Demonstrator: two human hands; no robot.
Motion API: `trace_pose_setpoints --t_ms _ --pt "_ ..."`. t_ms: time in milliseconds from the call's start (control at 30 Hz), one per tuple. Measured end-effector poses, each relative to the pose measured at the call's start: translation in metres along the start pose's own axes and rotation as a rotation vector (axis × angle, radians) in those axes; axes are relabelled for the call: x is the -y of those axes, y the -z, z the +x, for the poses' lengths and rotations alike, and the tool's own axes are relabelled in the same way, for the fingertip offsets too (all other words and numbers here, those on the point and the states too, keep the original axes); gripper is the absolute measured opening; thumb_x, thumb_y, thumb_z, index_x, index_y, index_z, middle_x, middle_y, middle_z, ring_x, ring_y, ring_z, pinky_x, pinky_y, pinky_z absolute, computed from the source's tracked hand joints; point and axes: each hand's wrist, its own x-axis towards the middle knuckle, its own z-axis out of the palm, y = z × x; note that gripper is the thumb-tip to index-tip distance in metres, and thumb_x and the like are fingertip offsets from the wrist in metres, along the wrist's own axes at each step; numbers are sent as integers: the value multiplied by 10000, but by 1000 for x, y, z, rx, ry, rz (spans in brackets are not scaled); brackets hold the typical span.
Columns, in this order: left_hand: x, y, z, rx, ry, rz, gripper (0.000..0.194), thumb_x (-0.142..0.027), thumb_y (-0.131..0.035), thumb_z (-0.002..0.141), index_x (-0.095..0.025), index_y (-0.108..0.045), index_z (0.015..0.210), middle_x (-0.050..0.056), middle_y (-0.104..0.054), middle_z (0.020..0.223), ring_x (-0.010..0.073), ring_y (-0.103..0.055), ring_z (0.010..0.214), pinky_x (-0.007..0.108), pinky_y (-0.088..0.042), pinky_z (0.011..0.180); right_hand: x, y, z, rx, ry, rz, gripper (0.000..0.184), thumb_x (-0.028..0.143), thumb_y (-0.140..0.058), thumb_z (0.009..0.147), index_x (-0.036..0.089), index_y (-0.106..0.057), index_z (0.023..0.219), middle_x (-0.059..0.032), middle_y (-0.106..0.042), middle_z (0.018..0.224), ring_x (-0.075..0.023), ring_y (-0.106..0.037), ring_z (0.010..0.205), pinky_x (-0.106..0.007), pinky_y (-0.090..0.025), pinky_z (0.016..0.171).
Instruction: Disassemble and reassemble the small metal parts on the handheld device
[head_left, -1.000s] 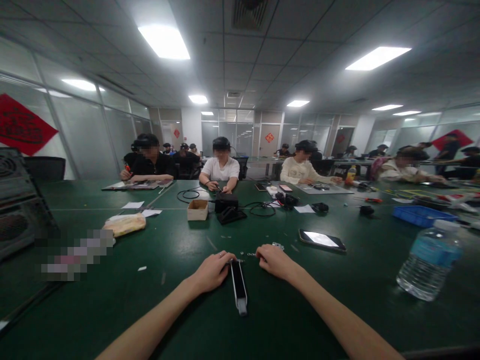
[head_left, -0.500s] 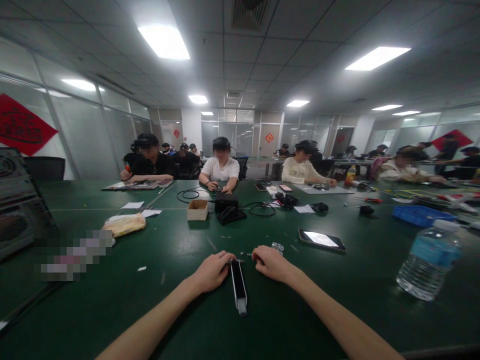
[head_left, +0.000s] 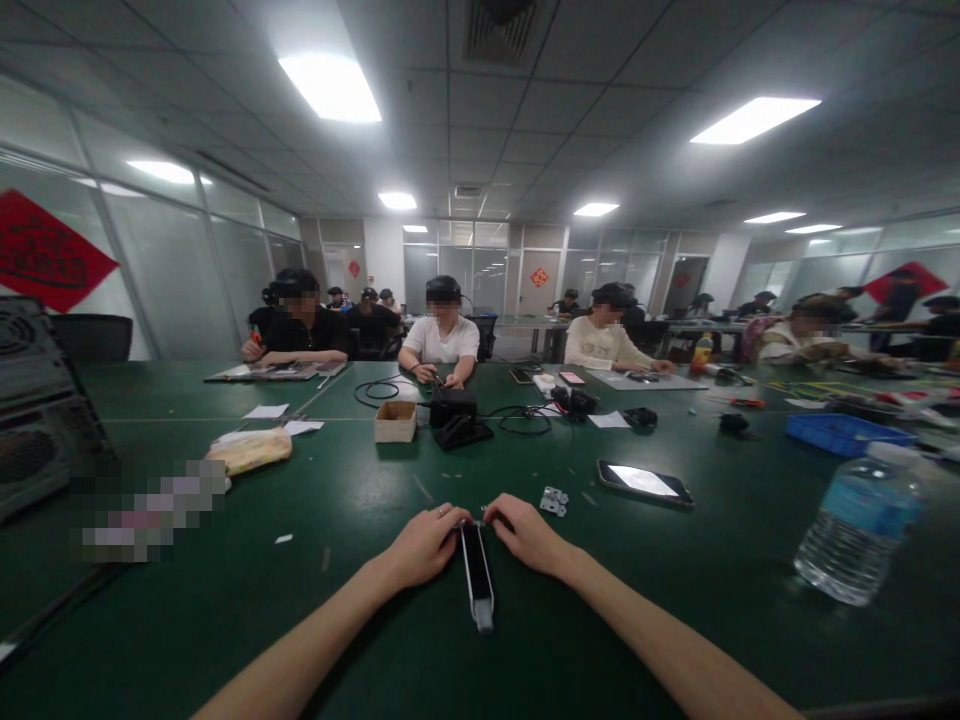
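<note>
So there's a long narrow piece [head_left: 478, 580], black on top with pale edges, lying flat on the green surface [head_left: 637, 620] right in front of the person, its grey tapered end pointing back toward them. Left hand [head_left: 429, 540] comes in at the far end from the left, fingers curled down with the tips right up against that end; honestly can't tell if they're pinching it or just resting there. Right hand [head_left: 529, 530] is just across from it, fingers bent and bunched, tips near the other side of the same far end, and I can't make out whether there's anything tiny between them. Just beyond the right hand there's a little cluster of silvery metal parts [head_left: 555, 501], then a phone [head_left: 645, 481] lying face up with a bright white patch on its screen. Clear bottle [head_left: 855, 530] with a blue label stands well off to the right, near a blue tray [head_left: 844, 437]. Small open box [head_left: 395, 428] sits farther out past the hands, next to some black gear [head_left: 453, 405].
</note>
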Motion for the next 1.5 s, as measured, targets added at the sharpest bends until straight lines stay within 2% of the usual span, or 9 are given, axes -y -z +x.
trace_pose_setpoints --t_ms 333,700,867,1233,1500 --pt "-1 2 -1 -2 11 -9 334 -128 -413 869 -241 -500 1170 41 -567 1087 183 -561 960 306 -444 881 -6 -5 2 -23 -26 8 149 133 -464 889 164 -590 963 -54 -606 952 -169 -569 887 -308 -469 814" --pt "1 0 -1 3 10 -29 328 -151 -409 878 -246 -497 1180 41 -562 1100 185 -558 962 307 -446 865 8 5 -1 24 -79 35 188 139 -495 849 164 -600 1004 -54 -626 971 -165 -585 868 -290 -488 789" --pt "1 0 0 6 13 -14 321 -138 -408 870 -240 -498 1160 44 -568 1073 183 -562 955 298 -440 873 6 3 0 14 -78 27 188 135 -539 816 159 -608 989 -56 -634 954 -171 -586 859 -293 -484 786" --pt "2 -2 0 1 9 -24 331 -147 -407 876 -244 -496 1180 43 -565 1105 184 -558 969 310 -437 896 1 2 -1 23 -32 8 163 152 -542 845 176 -639 975 -39 -647 945 -161 -582 857 -283 -468 790" --pt "2 -2 0 -4 6 -28 321 -143 -408 877 -240 -499 1168 42 -567 1091 183 -562 959 306 -439 886 12 8 0 55 -45 -69 134 162 -566 852 181 -642 960 -37 -658 953 -167 -583 879 -299 -458 819"
